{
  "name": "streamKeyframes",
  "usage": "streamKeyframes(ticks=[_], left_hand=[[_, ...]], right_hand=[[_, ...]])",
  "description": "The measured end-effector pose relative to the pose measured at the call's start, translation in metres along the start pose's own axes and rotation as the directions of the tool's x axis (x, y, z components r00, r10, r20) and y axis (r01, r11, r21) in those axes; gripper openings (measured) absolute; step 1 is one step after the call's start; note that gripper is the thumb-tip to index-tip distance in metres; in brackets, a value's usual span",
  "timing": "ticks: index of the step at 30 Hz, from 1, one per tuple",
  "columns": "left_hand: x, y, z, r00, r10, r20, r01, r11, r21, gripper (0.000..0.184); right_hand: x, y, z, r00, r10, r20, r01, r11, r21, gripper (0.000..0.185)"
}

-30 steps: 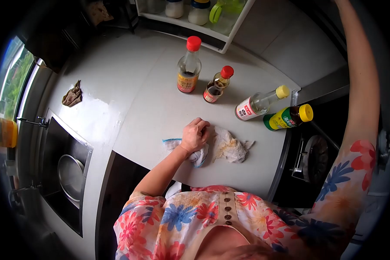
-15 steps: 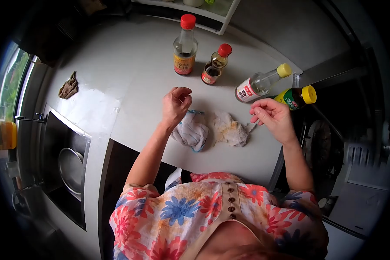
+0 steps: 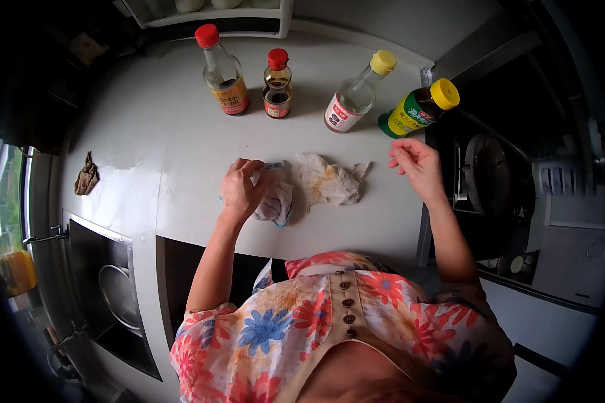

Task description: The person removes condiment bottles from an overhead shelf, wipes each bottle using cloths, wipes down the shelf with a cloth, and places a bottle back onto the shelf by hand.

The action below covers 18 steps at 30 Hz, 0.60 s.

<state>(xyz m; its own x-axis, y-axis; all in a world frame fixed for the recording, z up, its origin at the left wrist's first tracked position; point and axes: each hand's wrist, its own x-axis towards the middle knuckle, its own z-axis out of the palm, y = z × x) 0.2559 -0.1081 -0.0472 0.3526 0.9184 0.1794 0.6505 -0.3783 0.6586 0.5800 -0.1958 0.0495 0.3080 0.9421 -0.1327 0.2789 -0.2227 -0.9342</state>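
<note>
My left hand [image 3: 242, 190] is over the left part of a whitish cloth with blue edging [image 3: 275, 201]. Its fingers are bent down and closed on the crumpled fabric, though their tips are partly hidden. A second cloth, a white fluffy rag with yellowish-brown stains [image 3: 333, 183], lies crumpled just to the right. My right hand [image 3: 417, 168] hovers at the counter's right side, apart from both cloths. Its fingers are loosely bent with nothing visible in them. Just beyond it stands a dark bottle with a green-and-yellow label and yellow cap [image 3: 413, 111].
Toward the back stand a tall red-capped sauce bottle [image 3: 225, 77], a smaller red-capped bottle [image 3: 277, 87] and a clear yellow-capped bottle [image 3: 351, 97]. A brown rag [image 3: 87, 176] lies on the left counter [image 3: 131, 195] above a sink holding a metal bowl [image 3: 117, 295]. A stove [image 3: 487, 174] is at right.
My left hand has come down onto the blue-edged cloth. My right hand has drawn away from the stained rag. The view has shifted, so the bottles appear further left.
</note>
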Motion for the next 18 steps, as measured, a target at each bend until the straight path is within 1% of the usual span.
streamKeyframes(ticks=[1,2,4,5,6,8,9,11,12,15,16,18], left_hand=[[-0.005,0.000,0.000,1.000,0.013,-0.002,-0.013,0.999,0.050,0.021],[-0.006,0.010,-0.004,0.997,-0.067,0.041,0.065,0.996,0.054,0.023],[-0.006,0.015,-0.004,0.990,-0.131,0.055,0.127,0.988,0.083,0.024],[-0.006,0.016,-0.004,0.985,-0.163,0.061,0.157,0.983,0.097,0.024],[-0.006,0.015,-0.005,0.975,-0.193,0.110,0.185,0.979,0.083,0.024],[-0.005,0.008,-0.012,0.946,-0.254,0.202,0.247,0.967,0.060,0.024],[-0.005,0.004,-0.017,0.967,-0.201,0.156,0.207,0.978,-0.026,0.022],[-0.004,0.003,-0.028,0.994,-0.100,0.054,0.109,0.975,-0.195,0.020],[-0.003,0.018,-0.039,0.949,-0.282,0.138,0.313,0.807,-0.500,0.019],[0.001,0.013,-0.053,0.892,-0.305,0.333,0.448,0.508,-0.736,0.021],[0.001,0.019,-0.053,0.903,-0.238,0.359,0.409,0.212,-0.888,0.018],[0.002,0.042,-0.058,0.903,-0.222,0.368,0.387,0.046,-0.921,0.016]], right_hand=[[0.003,-0.002,0.002,0.999,-0.042,-0.015,0.042,0.999,0.019,0.030],[0.008,-0.005,0.007,0.996,-0.085,-0.029,0.086,0.995,0.041,0.036],[0.032,-0.016,0.023,0.957,-0.278,-0.075,0.282,0.959,0.035,0.053],[0.048,-0.022,0.031,0.932,-0.349,-0.099,0.352,0.936,0.018,0.059],[0.064,-0.025,0.038,0.901,-0.417,-0.121,0.419,0.908,-0.001,0.064],[0.094,-0.028,0.048,0.846,-0.520,-0.116,0.527,0.849,0.045,0.056],[0.106,-0.028,0.052,0.814,-0.569,-0.115,0.578,0.813,0.068,0.052],[0.124,-0.023,0.051,0.891,-0.453,-0.012,0.447,0.873,0.196,0.040],[0.128,-0.021,0.050,0.917,-0.397,0.048,0.373,0.893,0.250,0.034],[0.132,-0.024,0.055,0.918,-0.396,-0.022,0.389,0.887,0.248,0.020],[0.132,-0.027,0.055,0.919,-0.393,-0.027,0.382,0.873,0.304,0.018],[0.122,-0.037,0.055,0.924,-0.381,-0.036,0.362,0.837,0.411,0.014]])
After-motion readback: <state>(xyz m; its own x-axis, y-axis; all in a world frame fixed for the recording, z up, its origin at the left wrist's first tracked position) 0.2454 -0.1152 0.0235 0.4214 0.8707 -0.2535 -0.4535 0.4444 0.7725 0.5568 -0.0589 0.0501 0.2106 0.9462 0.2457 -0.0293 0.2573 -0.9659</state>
